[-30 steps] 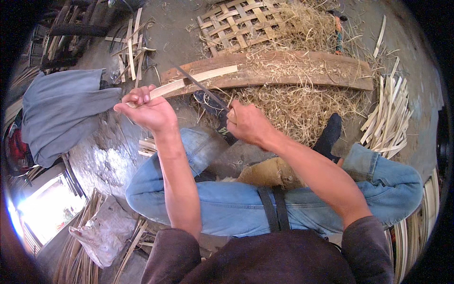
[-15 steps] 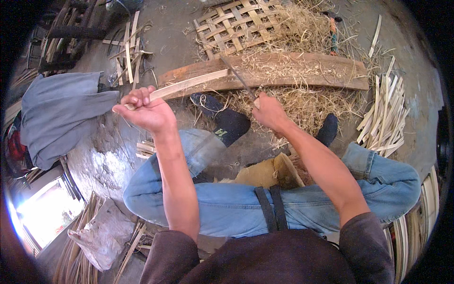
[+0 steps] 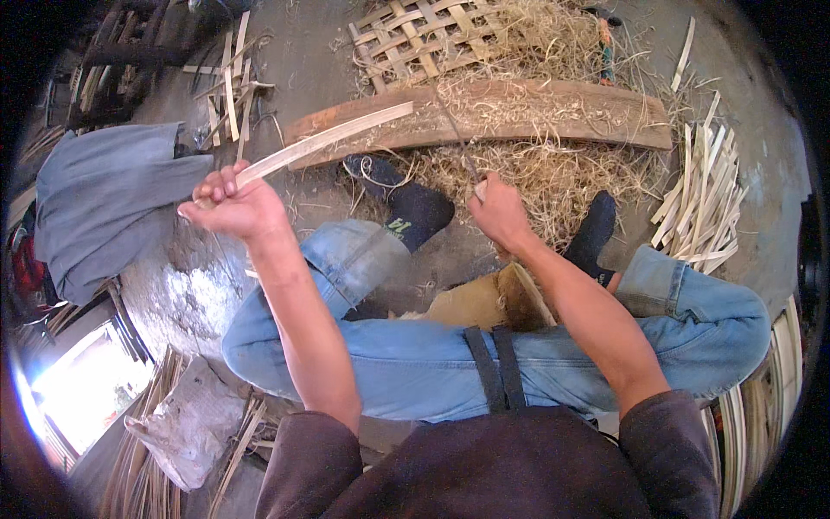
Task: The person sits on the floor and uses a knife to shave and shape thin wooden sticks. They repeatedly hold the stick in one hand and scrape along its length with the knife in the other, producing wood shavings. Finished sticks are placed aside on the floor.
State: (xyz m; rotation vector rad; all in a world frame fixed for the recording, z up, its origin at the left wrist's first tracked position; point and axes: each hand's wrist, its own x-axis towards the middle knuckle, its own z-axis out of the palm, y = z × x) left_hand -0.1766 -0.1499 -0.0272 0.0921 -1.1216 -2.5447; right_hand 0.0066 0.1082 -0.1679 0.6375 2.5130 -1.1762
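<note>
My left hand (image 3: 232, 206) grips the near end of a long pale bamboo strip (image 3: 333, 138) that slants up and to the right over the floor. My right hand (image 3: 500, 210) is closed around the handle of a thin dark blade (image 3: 451, 125), which points away toward a brown wooden plank (image 3: 553, 114). The blade's tip lies over the plank, apart from the strip. Both forearms reach out over my blue-jeaned legs, and my feet in dark socks rest near the shavings.
Straw-like shavings (image 3: 536, 173) pile around the plank. A woven bamboo mat (image 3: 415, 39) lies beyond it. Cut bamboo strips (image 3: 705, 199) are heaped at the right, more at the upper left (image 3: 229, 95). A grey cloth (image 3: 104, 199) lies at the left, a crumpled sack (image 3: 194, 424) at the lower left.
My right hand has drawn the blade away from the strip, rightward and outward toward the plank. My left hand still holds the strip, shifted slightly.
</note>
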